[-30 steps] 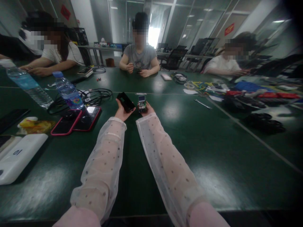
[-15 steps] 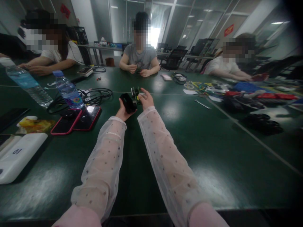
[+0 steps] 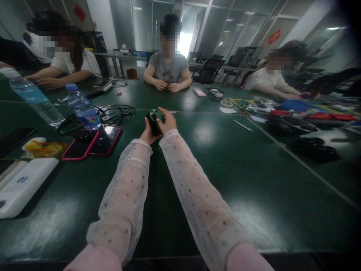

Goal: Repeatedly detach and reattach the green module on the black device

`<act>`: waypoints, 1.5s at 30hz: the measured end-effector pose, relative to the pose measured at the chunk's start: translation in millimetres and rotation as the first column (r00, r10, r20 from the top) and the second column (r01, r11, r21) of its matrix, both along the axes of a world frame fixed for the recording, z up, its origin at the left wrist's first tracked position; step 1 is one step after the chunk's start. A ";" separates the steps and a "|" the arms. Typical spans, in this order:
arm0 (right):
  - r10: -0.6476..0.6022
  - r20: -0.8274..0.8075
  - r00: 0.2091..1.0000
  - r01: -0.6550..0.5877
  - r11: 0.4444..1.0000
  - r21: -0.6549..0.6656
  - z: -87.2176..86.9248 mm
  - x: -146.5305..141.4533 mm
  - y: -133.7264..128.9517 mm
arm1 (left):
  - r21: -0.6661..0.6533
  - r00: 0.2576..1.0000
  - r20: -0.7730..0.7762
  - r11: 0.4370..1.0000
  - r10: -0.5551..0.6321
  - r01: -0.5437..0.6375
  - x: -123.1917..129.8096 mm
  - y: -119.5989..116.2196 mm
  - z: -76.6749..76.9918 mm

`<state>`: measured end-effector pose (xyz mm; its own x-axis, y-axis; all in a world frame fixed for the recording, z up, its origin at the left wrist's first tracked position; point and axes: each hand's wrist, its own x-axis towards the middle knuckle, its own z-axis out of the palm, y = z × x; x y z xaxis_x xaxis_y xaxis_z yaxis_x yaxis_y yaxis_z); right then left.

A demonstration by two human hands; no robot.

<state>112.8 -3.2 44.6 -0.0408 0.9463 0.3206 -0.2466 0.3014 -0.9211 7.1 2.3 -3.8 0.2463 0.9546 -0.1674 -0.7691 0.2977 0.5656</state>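
Note:
Above the green table (image 3: 214,158), my left hand (image 3: 148,132) grips a small black housing (image 3: 153,123) from its left side. My right hand (image 3: 168,120) holds a green circuit board (image 3: 158,114) against the open side of that housing, fingertips at its upper edge. The board and housing touch; how far the board sits inside is hidden by my fingers. Sheer dotted sleeves cover both forearms.
Left of my arms lie two red-rimmed phones (image 3: 80,145), a white power bank (image 3: 28,184), black cables (image 3: 121,112) and two water bottles (image 3: 83,107). To the right are a wrench (image 3: 243,125) and piled cables. Three people sit across.
My right hand has moved left, bringing the board from beside the black housing up against it. The person opposite has lowered one hand towards the table.

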 end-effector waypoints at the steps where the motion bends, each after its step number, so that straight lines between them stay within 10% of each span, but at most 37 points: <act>1: 0.003 0.016 1.000 -0.004 1.000 0.008 -0.2 -0.7 -0.6 | 0.008 1.000 0.004 1.000 -0.003 0.003 -0.2 0.4 -1.0; 16: -0.057 -0.140 0.989 0.027 0.978 -0.205 -14.1 18.3 24.4 | -0.159 0.987 0.086 0.980 0.138 -0.123 -8.4 7.1 -7.0; 25: -0.099 -0.594 0.799 -0.277 0.816 -0.508 -64.7 46.8 20.0 | -0.214 0.988 0.087 0.971 0.130 -0.109 -7.3 -1.3 3.2; 45: -0.042 -0.585 0.810 -0.288 0.841 -0.459 -62.6 49.8 19.2 | -0.084 0.986 -0.167 0.996 0.017 -0.031 3.0 -1.5 5.9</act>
